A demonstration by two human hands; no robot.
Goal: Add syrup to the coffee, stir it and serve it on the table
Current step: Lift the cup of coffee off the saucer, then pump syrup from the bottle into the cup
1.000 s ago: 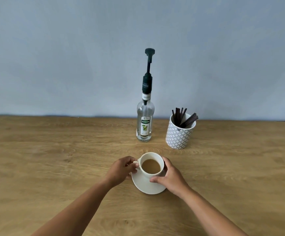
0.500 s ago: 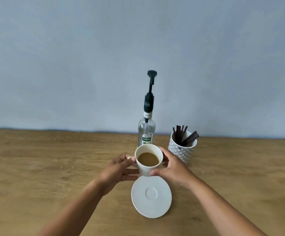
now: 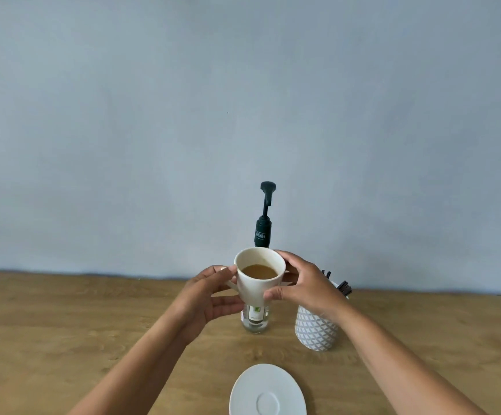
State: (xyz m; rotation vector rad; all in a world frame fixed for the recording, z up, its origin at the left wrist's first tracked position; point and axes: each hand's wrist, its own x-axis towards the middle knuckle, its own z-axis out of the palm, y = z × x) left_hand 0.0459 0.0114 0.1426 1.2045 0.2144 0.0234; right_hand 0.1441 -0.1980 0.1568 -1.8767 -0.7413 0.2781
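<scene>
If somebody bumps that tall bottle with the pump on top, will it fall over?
Probably easily. The syrup bottle is tall and narrow, with a long pump sticking up, so it likely tips from a push near the top. It looks like clear glass, so it may break. It seems nearly empty, so probably light.

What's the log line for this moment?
phase: cup to pump | left hand: cup handle | right hand: cup side | saucer: bare | syrup bottle: untouched

Wood table (image 3: 63, 339) w/ saucer (image 3: 268, 390), syrup bottle (image 3: 255, 320), stirrer pot (image 3: 315, 330).
</scene>
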